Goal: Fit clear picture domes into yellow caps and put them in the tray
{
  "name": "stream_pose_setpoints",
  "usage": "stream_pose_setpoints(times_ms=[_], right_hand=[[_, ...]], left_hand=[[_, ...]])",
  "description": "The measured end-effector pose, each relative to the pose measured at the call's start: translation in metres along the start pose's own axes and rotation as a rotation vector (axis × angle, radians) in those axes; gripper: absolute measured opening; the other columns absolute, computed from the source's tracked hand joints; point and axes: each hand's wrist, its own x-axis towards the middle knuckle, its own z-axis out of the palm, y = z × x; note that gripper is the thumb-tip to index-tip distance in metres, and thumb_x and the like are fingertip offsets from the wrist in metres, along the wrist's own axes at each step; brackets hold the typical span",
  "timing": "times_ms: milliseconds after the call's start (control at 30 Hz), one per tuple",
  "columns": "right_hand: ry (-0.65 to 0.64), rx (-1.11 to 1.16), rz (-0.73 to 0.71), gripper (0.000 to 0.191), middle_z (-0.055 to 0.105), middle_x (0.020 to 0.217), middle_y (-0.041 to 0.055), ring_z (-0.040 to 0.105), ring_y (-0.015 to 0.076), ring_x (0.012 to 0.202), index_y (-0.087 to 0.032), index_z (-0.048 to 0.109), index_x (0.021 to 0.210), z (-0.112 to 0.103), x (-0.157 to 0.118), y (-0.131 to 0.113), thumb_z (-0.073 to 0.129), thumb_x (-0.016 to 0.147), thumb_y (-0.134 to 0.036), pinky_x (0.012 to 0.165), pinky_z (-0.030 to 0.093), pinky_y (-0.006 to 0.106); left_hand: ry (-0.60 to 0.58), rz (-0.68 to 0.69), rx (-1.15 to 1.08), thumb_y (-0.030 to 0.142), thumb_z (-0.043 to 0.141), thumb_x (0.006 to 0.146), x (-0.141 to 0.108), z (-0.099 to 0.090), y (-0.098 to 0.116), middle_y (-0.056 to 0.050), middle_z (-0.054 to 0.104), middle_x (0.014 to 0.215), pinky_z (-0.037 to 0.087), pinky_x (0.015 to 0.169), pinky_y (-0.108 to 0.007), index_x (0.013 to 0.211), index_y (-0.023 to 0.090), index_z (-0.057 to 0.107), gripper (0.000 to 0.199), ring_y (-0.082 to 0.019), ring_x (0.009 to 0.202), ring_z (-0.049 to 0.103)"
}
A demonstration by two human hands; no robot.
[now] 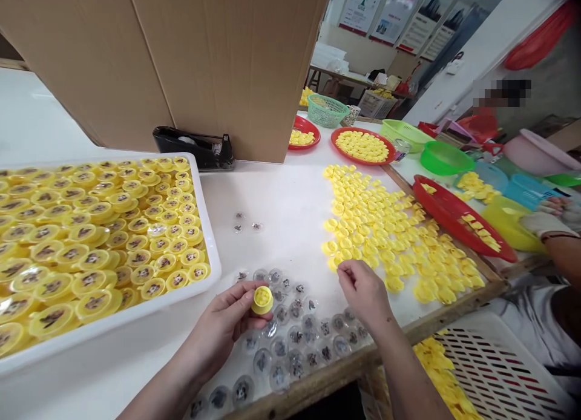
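Observation:
My left hand [222,317] grips a small round yellow plastic cup [262,299] between thumb and fingers, its hollow side facing up. Just below it lie several clear round plastic discs [296,335] with small dark printed pictures, some overlapping. At the near edge of a wide spread of small yellow plastic pieces [372,220], my right hand [365,293] has its fingers pinched together; whether anything is between them is hidden. To the left, a white tray [213,256] is full of yellow cups topped with printed discs [95,259].
A black tape dispenser [195,147] stands before a large cardboard box [218,63]. Red plates [390,157], a red tray [436,211] and green baskets [327,111] line the right. A co-worker's gloved hand [547,223] is at far right. Below the wooden edge stands a white crate [503,359].

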Motion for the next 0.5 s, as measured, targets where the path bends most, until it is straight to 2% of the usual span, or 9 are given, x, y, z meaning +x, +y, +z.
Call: stream_pose_setpoints(times_ms=[133, 300, 400, 500], right_hand=[[0.089, -0.034, 0.032, 0.014, 0.059, 0.079, 0.0055, 0.056, 0.0195, 0.071, -0.019, 0.059, 0.081, -0.001, 0.024, 0.011, 0.046, 0.084, -0.023, 0.063, 0.042, 0.030], [0.054, -0.038, 0.006, 0.017, 0.062, 0.083, 0.0063, 0.058, 0.0205, 0.074, -0.021, 0.064, 0.083, 0.008, 0.051, 0.017, 0.047, 0.085, -0.023, 0.065, 0.042, 0.031], [0.050, -0.015, 0.004, 0.018, 0.062, 0.084, 0.0074, 0.058, 0.0217, 0.078, -0.020, 0.064, 0.086, 0.007, 0.049, 0.014, 0.047, 0.086, -0.022, 0.067, 0.043, 0.032], [-0.001, 0.037, -0.037, 0.015, 0.062, 0.084, 0.0065, 0.059, 0.0200, 0.078, -0.019, 0.062, 0.086, 0.004, 0.033, 0.002, 0.048, 0.086, -0.019, 0.069, 0.044, 0.030]], left_hand=[[0.009, -0.002, -0.008, 0.037, 0.065, 0.079, 0.001, 0.000, 0.000, -0.007, 0.065, 0.082, 0.050, 0.061, -0.018, 0.105, 0.013, 0.061, 0.035, -0.014, 0.071, 0.063], [0.051, -0.002, 0.018, 0.034, 0.065, 0.079, 0.003, 0.001, 0.003, -0.007, 0.063, 0.083, 0.051, 0.061, -0.019, 0.105, 0.013, 0.060, 0.034, -0.014, 0.071, 0.063], [0.071, 0.012, 0.009, 0.032, 0.063, 0.081, 0.005, 0.000, 0.004, -0.006, 0.062, 0.085, 0.050, 0.059, -0.018, 0.106, 0.014, 0.058, 0.031, -0.014, 0.070, 0.062], [0.075, 0.047, -0.009, 0.033, 0.063, 0.081, 0.006, -0.002, 0.003, -0.005, 0.061, 0.086, 0.049, 0.057, -0.018, 0.103, 0.016, 0.057, 0.028, -0.013, 0.068, 0.062]])
